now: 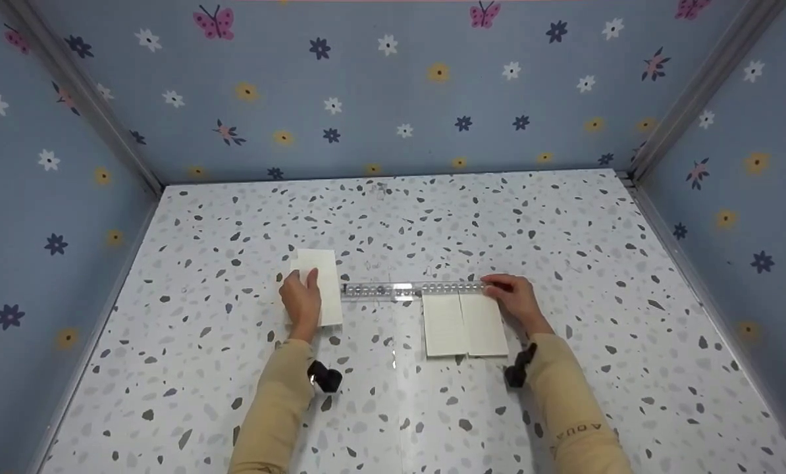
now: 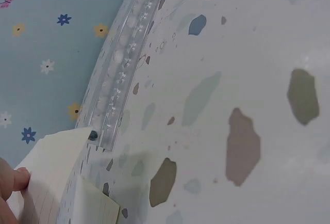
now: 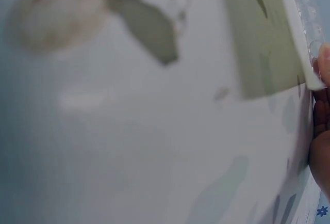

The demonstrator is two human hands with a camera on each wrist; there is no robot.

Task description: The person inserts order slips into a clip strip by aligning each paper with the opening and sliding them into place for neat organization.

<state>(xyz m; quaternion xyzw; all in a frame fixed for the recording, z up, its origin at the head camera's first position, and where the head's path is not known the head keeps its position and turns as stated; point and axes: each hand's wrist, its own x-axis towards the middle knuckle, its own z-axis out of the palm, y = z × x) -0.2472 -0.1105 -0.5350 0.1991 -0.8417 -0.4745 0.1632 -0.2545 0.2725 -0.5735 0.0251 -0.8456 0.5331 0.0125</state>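
My left hand grips a folded cream paper sheet at its left side, thumb on top. In the left wrist view, the lined paper is partly raised, and a second flap shows below it. A clear plastic ruler lies crosswise on the table, its left end beside this sheet. At the ruler's right end, my right hand pinches it between thumb and fingers. Just below the ruler lies another cream paper, with a crease or gap down its middle; which one I cannot tell.
A white speckled table top carries everything. Blue flowered panels stand at the back and both sides, with metal posts at the corners. Black wrist cameras sit on both sleeves.
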